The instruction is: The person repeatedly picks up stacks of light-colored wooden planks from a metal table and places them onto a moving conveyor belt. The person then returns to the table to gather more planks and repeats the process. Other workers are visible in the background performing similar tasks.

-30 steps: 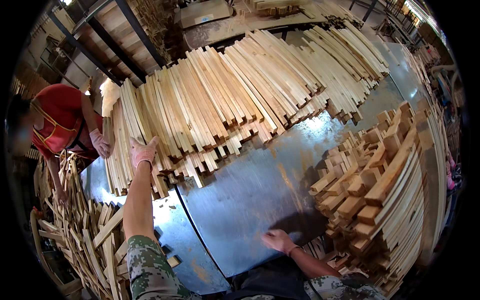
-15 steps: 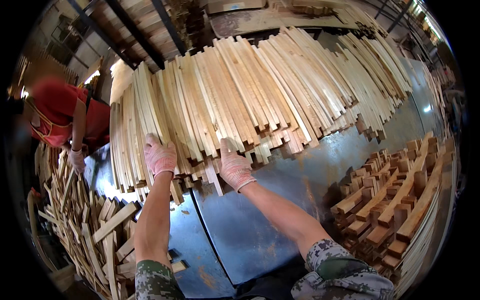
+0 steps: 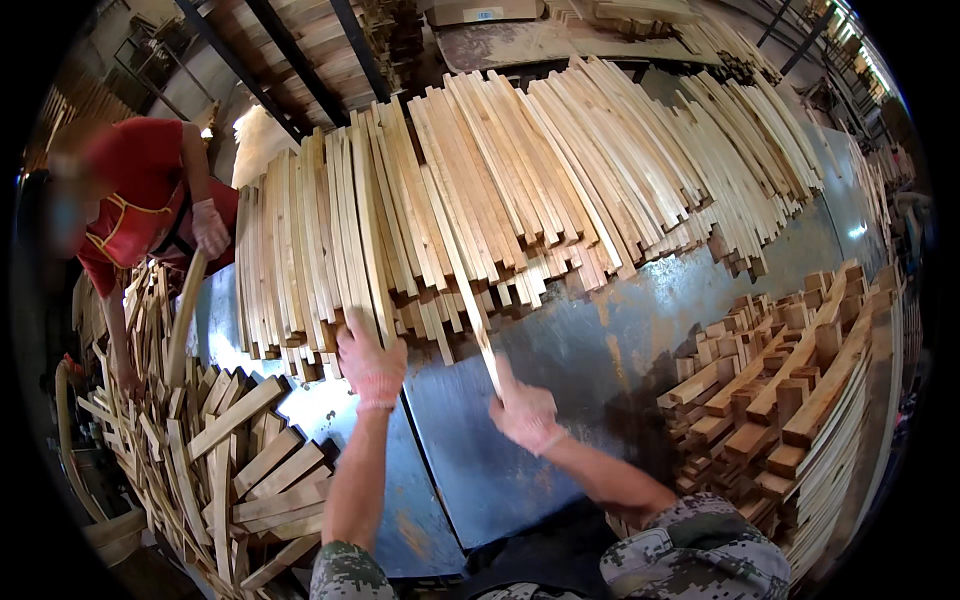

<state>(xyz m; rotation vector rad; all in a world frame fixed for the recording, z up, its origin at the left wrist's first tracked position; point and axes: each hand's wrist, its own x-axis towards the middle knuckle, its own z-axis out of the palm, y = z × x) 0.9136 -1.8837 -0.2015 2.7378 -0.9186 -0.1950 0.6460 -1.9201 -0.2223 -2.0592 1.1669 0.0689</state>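
Note:
Long pale wooden strips [image 3: 470,170] lie side by side in a wide layered row across a blue metal table [image 3: 470,440]. My right hand [image 3: 525,408], in a pinkish-white work glove, is closed round the near end of one wooden strip [image 3: 476,312], which sticks out of the row toward me. In a matching glove, my left hand [image 3: 370,360] grips the near ends of strips on the left part of the row. Its fingers partly cover those ends, so how many strips it holds is hidden.
A co-worker in red [image 3: 150,160] stands at the left, one gloved hand on a curved strip [image 3: 186,320]. Jumbled wood pieces [image 3: 240,420] are piled at lower left. Stacked wooden blocks and bars [image 3: 770,400] stand at right. Dark metal posts [image 3: 318,70] rise behind the row.
My right hand has moved toward me and right, drawing a wooden strip partly out of the row. My left hand has shifted right and nearer. The co-worker's gloved hand has risen with a strip.

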